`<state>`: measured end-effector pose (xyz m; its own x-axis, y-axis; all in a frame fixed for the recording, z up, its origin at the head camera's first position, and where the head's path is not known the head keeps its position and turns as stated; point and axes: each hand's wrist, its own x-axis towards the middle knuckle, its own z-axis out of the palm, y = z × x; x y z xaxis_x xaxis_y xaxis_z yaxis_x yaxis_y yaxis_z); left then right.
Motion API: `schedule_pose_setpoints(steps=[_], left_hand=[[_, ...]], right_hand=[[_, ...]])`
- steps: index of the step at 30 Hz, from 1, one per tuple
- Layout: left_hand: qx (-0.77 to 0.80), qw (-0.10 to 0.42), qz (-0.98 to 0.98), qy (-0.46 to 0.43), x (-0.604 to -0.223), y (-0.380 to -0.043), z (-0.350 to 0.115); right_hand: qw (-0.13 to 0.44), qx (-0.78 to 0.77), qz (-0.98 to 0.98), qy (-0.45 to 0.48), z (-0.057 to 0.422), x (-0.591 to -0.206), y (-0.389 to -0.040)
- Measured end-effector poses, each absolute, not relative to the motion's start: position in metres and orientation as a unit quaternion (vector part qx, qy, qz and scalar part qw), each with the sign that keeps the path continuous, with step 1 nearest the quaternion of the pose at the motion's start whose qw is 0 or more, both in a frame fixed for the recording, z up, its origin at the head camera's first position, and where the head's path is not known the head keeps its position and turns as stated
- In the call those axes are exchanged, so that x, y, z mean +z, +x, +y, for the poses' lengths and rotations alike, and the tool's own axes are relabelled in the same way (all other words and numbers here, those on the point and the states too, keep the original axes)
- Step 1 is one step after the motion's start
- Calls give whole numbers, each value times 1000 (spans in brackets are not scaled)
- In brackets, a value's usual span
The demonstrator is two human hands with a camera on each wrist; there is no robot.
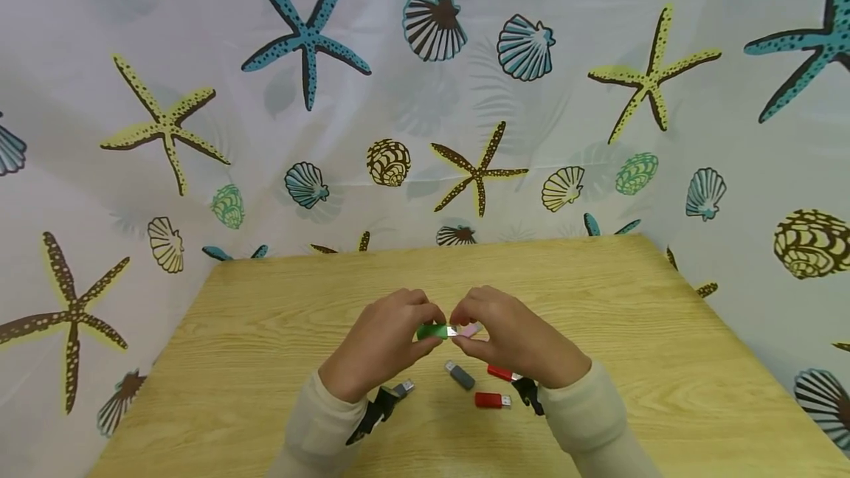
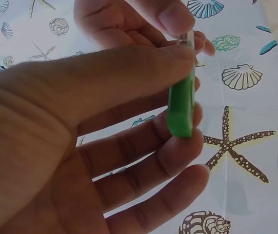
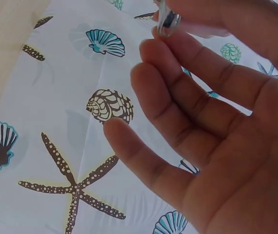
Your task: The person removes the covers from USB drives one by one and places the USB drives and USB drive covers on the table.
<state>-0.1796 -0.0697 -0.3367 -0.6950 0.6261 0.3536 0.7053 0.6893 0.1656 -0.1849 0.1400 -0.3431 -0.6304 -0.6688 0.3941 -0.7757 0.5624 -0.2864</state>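
Observation:
My left hand (image 1: 388,334) pinches a green USB stick (image 1: 433,331) between thumb and fingers, above the table. The stick's silver connector end points toward my right hand (image 1: 511,336). In the left wrist view the green body (image 2: 180,109) stands upright against the fingertips. Right thumb and index finger pinch a small clear cap-like piece (image 3: 168,22) close to that connector; from the head it looks pale pink. Whether this piece touches the stick cannot be made out. The right hand's other fingers are loosely bent.
Below the hands, a grey USB stick (image 1: 460,375) and a red one (image 1: 493,400) lie on the wooden table (image 1: 265,316). Another red stick (image 1: 502,372) sits near the right wrist, and another grey one (image 1: 403,389) by the left wrist strap. A patterned cloth (image 1: 372,109) surrounds the table.

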Motion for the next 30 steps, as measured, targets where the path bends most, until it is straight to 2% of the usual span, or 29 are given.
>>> schedule_pose_setpoints(steps=[10,21,30], left_hand=[[-132,156,-910,-361,-343,-180,-71],[-123,179,-915,-341,-341,-185,-77],[-147,192,-941,-237,-348,-185,-95]], right_hand=[[131,234,-875,404,148,-350,-185],[186,240,-874,380,176,-346,-191],[197,243,-886,342,197,-341,-192]])
